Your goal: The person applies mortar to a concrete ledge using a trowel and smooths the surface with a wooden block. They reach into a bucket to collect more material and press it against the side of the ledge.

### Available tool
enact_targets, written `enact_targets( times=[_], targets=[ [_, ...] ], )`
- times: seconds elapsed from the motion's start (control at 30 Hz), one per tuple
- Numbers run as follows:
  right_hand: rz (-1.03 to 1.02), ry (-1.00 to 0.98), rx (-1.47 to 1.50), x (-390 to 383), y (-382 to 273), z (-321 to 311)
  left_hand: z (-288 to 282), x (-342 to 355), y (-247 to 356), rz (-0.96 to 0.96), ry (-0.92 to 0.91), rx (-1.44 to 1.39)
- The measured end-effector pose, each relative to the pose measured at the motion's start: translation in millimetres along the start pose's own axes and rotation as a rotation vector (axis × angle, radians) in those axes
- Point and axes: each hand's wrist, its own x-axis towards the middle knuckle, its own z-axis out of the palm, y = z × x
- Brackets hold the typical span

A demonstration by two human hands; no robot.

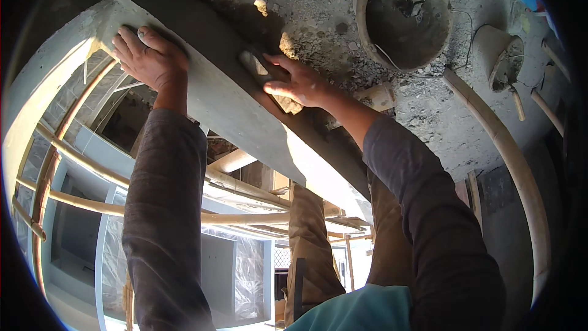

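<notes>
A pale grey plastered ledge (229,107) runs from upper left to lower right, with a darker, wet-looking face along its far side. My left hand (153,61) lies flat on the ledge near its left corner, fingers stretched out, holding nothing. On the darker strip, my right hand (300,83) has thumb and fingers closed round a dark hand tool (262,68) with a light patch on it. The tool seems to rest against the plaster; its full shape is hidden by the hand and shadow. My legs show at either side of the ledge's lower end.
A large round bucket (362,21) of grey mortar, with a blocky tool in it, stands on the rubble-strewn floor (422,110). Nearby is a smaller tipped bucket (487,49). A curved bamboo pole (508,141) lies at right; bamboo scaffolding (92,205) crosses a drop at left.
</notes>
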Motion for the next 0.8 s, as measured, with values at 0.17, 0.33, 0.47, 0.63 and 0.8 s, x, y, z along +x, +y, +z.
enact_targets(
  times=[0.17, 0.33, 0.47, 0.63, 0.8],
  targets=[
    [0.013, 0.046, -0.098, -35.5, -3.4, 12.0, -9.1, 1.4, -3.5, -0.002, -0.028, 0.019],
    [-0.209, 0.199, -0.119, 143.7, -111.7, 4.5, -4.9, 2.0, 9.3, -0.049, -0.049, -0.058],
    [-0.130, 0.250, -0.235, 166.0, -120.6, -1.4, 2.2, -3.7, 13.7, -0.046, -0.061, -0.072],
    [-0.043, 0.057, 0.091, 11.6, 0.4, 15.2, -5.5, 2.8, 7.6, -0.066, -0.054, -0.055],
    [0.249, 0.036, -0.056, -140.4, 26.1, 11.9, -4.3, 3.5, 8.7, -0.060, -0.065, -0.050]
  ],
)
